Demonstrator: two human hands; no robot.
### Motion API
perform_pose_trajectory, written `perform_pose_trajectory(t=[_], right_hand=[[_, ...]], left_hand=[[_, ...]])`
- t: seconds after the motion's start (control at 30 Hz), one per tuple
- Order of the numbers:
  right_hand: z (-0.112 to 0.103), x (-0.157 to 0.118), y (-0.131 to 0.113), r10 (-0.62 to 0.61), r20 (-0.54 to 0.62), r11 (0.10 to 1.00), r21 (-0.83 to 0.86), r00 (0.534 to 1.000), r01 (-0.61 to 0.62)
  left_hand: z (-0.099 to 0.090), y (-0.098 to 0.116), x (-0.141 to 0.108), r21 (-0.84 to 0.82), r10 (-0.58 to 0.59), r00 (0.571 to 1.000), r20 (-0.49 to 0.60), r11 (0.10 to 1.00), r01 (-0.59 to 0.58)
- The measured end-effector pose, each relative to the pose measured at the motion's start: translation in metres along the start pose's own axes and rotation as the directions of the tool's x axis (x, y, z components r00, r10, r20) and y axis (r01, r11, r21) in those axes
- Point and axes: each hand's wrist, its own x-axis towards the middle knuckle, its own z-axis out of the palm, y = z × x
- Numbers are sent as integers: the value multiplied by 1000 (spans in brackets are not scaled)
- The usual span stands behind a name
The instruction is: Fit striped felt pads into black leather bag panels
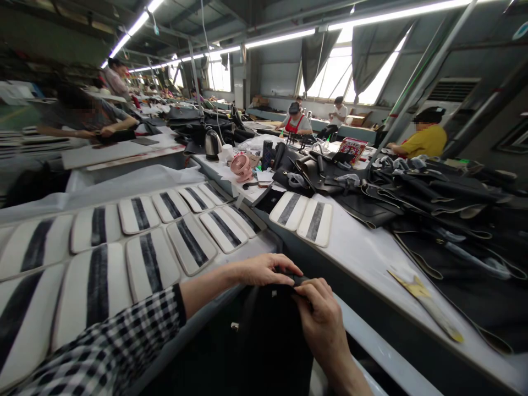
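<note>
A black leather piece (270,335), perhaps a bag body, hangs in front of me with small shiny metal fittings (234,326) on it. My left hand (268,270) comes in from the left in a checked sleeve and pinches the top edge of the leather between thumb and fingers. Close beside it, my right hand (324,311) grips the same edge, with its fingers curled over it. A short dark strip (297,279) shows between the two hands. The lower part of the leather is too dark to make out.
Pale panels with dark stripes (142,214) cover the left table; two more panels (314,221) lie on the right table. A yellow-stained spatula-like tool (427,305) and piled black leather pieces (437,192) are right. Beyond are a pink fan (241,166), kettle (213,144) and several people.
</note>
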Motion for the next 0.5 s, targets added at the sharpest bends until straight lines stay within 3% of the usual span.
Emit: perform_pose_trajectory(t=[0.13,0.27,0.43,0.5], right_hand=[[1,-2,-3,-123,9,989,79,992,122],[-4,-15,-14,-263,40,965,7,964,262],[-6,-54,-39,-486,56,863,-128,872,489],[-10,-63,-43,-522,79,834,-160,849,528]], left_hand=[[3,0,-3,-28,-60,996,67,998,62],[8,3,-3,124,4,997,76,992,-13],[12,-3,-10,210,30,999,33,977,-36],[14,-7,-12,185,21,1000,9,982,-23]])
